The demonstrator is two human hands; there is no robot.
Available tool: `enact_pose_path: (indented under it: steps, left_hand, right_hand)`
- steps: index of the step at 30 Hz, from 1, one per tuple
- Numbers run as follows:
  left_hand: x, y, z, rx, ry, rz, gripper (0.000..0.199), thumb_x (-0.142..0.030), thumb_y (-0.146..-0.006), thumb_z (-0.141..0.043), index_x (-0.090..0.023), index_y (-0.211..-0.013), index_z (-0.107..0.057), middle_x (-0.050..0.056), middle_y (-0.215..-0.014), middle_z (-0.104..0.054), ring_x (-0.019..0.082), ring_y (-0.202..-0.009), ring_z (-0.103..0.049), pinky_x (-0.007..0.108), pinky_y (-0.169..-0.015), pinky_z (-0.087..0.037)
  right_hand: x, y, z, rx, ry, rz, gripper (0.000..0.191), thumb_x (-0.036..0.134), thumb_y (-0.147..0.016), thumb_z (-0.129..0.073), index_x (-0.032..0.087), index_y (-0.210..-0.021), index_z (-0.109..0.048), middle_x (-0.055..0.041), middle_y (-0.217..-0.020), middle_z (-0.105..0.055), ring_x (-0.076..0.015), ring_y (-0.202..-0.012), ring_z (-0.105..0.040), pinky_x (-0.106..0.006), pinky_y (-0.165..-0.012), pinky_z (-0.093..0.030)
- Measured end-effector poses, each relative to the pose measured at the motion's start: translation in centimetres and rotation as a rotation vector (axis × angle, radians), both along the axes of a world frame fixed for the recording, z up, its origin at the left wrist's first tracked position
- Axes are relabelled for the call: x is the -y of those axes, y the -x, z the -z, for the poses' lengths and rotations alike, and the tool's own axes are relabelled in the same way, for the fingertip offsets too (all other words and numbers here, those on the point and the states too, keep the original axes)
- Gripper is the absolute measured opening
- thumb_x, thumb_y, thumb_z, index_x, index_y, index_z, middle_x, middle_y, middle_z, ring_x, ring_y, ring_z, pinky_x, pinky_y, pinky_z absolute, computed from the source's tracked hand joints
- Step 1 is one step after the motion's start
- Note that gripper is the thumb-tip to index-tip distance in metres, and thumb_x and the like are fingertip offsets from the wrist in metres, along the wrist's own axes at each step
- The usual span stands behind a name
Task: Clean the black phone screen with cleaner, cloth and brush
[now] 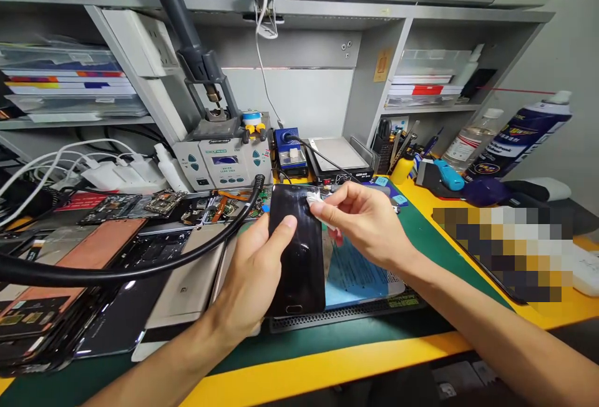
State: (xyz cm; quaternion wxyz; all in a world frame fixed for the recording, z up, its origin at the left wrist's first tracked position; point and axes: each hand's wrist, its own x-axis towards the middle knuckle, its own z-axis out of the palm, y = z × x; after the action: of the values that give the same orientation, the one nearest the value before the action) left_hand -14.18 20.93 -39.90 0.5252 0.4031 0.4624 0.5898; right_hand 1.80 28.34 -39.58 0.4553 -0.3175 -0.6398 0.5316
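A black smartphone (302, 269) is held upright over the bench, its dark glass front facing me and its home button at the bottom. My left hand (257, 269) grips it by the left edge, the thumb lying on the glass. Between the fingertips of my right hand (369, 223) is a small crumpled white wipe (314, 198), which touches the phone's upper right corner. Behind the phone, a blue printed sheet (360, 273) lies on the work mat.
Phone parts and a gold phone back (187, 276) crowd the left, crossed by a black hose (187, 263). A soldering station (224, 163) stands behind. On the right are a spray can (519, 135), a clear bottle (472, 142) and a partly blurred dark phone (486, 263).
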Motion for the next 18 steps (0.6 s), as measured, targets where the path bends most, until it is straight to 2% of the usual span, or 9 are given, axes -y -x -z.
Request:
enact_pose_path:
  steps: [5,7,11,16,18]
  left_hand:
    - [-0.1,0.3,-0.7,0.128,0.098,-0.053,0.038,-0.041,-0.085,-0.074,-0.018,-0.116,-0.071,0.005,-0.094,-0.076,0.021,-0.076,-0.071,0.031,-0.071,-0.057]
    - [-0.2,0.4,-0.9,0.194,0.141,-0.076,0.031,-0.036,-0.082,-0.077,-0.017,-0.107,-0.071,0.003,-0.083,-0.074,0.019,-0.065,-0.069,0.029,-0.062,-0.056]
    - [-0.7,0.5,-0.9,0.236,0.238,-0.037,0.016,-0.029,-0.083,-0.073,-0.015,-0.09,-0.069,0.005,-0.072,-0.071,0.018,-0.052,-0.065,0.028,-0.049,-0.054]
    - [-1.4,0.5,-1.0,0.374,0.341,-0.04,0.016,-0.026,-0.088,-0.065,-0.013,-0.095,-0.072,0.009,-0.077,-0.074,0.022,-0.06,-0.071,0.031,-0.055,-0.059]
    - [-1.7,0.8,-1.1,0.446,0.353,-0.039,0.021,-0.026,-0.091,-0.062,-0.01,-0.098,-0.073,0.012,-0.079,-0.075,0.024,-0.065,-0.073,0.035,-0.061,-0.061]
  right_hand:
    - [1.2,-0.7,0.4,0.141,0.176,-0.342,0.038,0.043,-0.077,-0.087,0.018,-0.075,-0.058,0.0048,-0.057,-0.06,-0.0084,-0.042,-0.052,-0.019,-0.038,-0.039]
    - [1.3,-0.7,0.3,0.138,0.17,-0.332,0.04,0.044,-0.077,-0.087,0.018,-0.074,-0.056,0.0053,-0.055,-0.059,-0.0078,-0.041,-0.051,-0.018,-0.037,-0.038]
    - [1.0,-0.3,-0.3,0.071,0.115,-0.154,0.047,0.05,-0.075,-0.087,0.02,-0.072,-0.05,0.007,-0.051,-0.056,-0.0095,-0.039,-0.053,-0.017,-0.033,-0.036]
    - [1.0,-0.6,-0.4,0.21,0.226,-0.329,0.047,0.055,-0.081,-0.08,0.02,-0.07,-0.05,0.0043,-0.047,-0.059,-0.0094,-0.034,-0.05,-0.019,-0.034,-0.038]
    - [1.2,-0.6,-0.2,0.233,0.216,-0.317,0.048,0.056,-0.081,-0.079,0.02,-0.068,-0.049,0.0036,-0.046,-0.059,-0.0089,-0.034,-0.05,-0.018,-0.034,-0.038]
